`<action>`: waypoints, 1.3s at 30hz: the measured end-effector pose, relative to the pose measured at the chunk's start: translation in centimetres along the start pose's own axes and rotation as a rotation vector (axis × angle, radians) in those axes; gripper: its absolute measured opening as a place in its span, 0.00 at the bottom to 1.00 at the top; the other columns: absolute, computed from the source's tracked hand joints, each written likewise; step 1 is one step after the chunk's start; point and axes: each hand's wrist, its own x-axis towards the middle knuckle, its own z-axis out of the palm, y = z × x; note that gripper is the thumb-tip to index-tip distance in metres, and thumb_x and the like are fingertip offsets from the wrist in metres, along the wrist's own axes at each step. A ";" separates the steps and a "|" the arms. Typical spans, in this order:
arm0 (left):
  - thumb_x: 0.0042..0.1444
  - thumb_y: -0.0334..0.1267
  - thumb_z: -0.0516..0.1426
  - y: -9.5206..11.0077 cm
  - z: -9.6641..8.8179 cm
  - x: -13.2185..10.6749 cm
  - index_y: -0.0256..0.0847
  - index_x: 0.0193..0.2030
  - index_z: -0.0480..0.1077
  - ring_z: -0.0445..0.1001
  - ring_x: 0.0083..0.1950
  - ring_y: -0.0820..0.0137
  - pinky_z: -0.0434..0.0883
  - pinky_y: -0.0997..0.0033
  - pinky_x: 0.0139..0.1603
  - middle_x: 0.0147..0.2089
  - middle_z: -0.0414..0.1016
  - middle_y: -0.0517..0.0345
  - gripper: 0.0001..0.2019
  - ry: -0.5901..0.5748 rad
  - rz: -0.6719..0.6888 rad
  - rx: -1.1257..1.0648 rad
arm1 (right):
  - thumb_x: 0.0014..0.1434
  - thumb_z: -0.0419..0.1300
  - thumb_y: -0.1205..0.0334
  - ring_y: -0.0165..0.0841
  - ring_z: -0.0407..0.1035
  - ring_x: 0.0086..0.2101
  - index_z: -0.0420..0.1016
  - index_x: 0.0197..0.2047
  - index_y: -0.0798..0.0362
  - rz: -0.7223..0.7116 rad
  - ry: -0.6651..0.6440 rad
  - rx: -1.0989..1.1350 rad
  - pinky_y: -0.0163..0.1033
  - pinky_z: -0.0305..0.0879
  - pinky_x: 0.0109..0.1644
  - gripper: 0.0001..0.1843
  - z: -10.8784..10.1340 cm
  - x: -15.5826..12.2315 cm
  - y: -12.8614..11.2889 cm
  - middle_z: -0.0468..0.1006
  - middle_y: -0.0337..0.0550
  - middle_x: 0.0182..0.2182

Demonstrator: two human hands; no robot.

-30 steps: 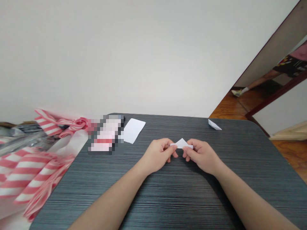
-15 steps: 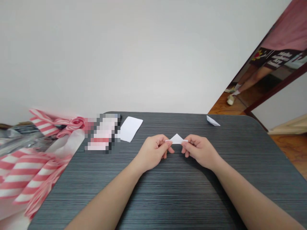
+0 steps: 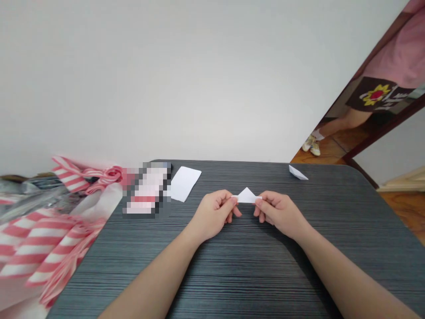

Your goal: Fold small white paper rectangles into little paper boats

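Between my two hands is a small folded piece of white paper (image 3: 246,196), with a triangular peak pointing away from me and a narrow band along its near side. My left hand (image 3: 217,212) pinches the band's left end between thumb and fingers. Its right end is pinched in the same way by my right hand (image 3: 277,212). Both hands are just over the dark table (image 3: 212,274). Beyond my left hand lies a flat white sheet stack or sheet (image 3: 185,182). A second folded white paper piece (image 3: 298,173) rests near the table's far right edge.
A blurred-out phone-like object (image 3: 149,188) lies at the table's far left. Red-and-white striped bags (image 3: 49,239) are heaped beside the table on the left. A white wall (image 3: 206,79) stands behind. At the right, a mirror (image 3: 375,88) shows a person's legs and pink top.
The whole view has shifted slightly, so the table sits a little lower and further right. Both hands keep their pinch on the folded paper. The legs in the mirror have changed position.
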 end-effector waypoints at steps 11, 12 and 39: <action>0.63 0.46 0.54 0.0 0.1 0.1 0.37 0.31 0.69 0.65 0.20 0.77 0.63 0.77 0.23 0.26 0.76 0.58 0.15 0.008 0.035 -0.124 | 0.65 0.57 0.54 0.28 0.67 0.22 0.69 0.29 0.52 -0.049 0.046 -0.050 0.34 0.61 0.29 0.14 -0.1 -0.1 -0.2 0.73 0.36 0.21; 0.63 0.46 0.54 -0.1 0.1 0.1 0.37 0.31 0.69 0.65 0.21 0.77 0.63 0.77 0.23 0.26 0.76 0.59 0.15 0.000 0.039 -0.135 | 0.65 0.57 0.55 0.28 0.67 0.22 0.69 0.29 0.52 -0.053 0.044 -0.050 0.34 0.61 0.29 0.14 -0.1 -0.1 -0.2 0.73 0.36 0.21; 0.65 0.44 0.52 -0.3 0.3 -0.4 0.37 0.31 0.74 0.67 0.26 0.75 0.61 0.76 0.28 0.29 0.76 0.58 0.16 -0.102 0.155 0.138 | 0.64 0.57 0.62 0.28 0.69 0.24 0.74 0.31 0.54 -0.123 -0.062 -0.092 0.34 0.64 0.31 0.10 0.9 -0.5 -0.8 0.76 0.38 0.25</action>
